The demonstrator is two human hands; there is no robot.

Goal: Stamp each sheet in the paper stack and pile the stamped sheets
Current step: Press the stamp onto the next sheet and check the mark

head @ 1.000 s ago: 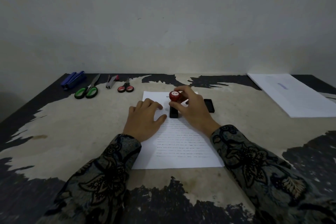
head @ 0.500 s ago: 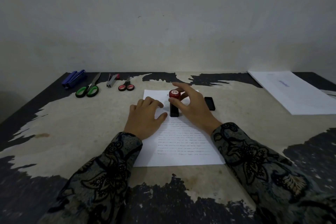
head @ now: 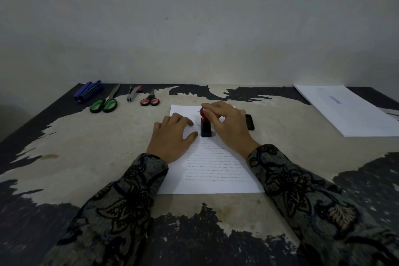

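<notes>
A printed white sheet (head: 216, 170) lies on the table in front of me. My left hand (head: 172, 138) rests flat on its left side, fingers spread. A stamp (head: 206, 128) with a black base and a red knob stands upright on the upper part of the sheet. My right hand (head: 228, 125) covers the red knob from above, fingers curled over it. A pile of white sheets (head: 349, 112) with a blue mark on top lies at the far right.
A black ink pad (head: 250, 122) sits just right of my right hand. Along the far left edge lie a blue stapler (head: 88, 90), green-handled scissors (head: 105, 102), a staple remover (head: 133, 93) and small red-handled scissors (head: 150, 100). A wall stands behind the worn table (head: 97, 147).
My right hand has shifted from gripping the knob at its side to lying over its top, and the stamp stands down on the sheet. My left hand has stayed in place.
</notes>
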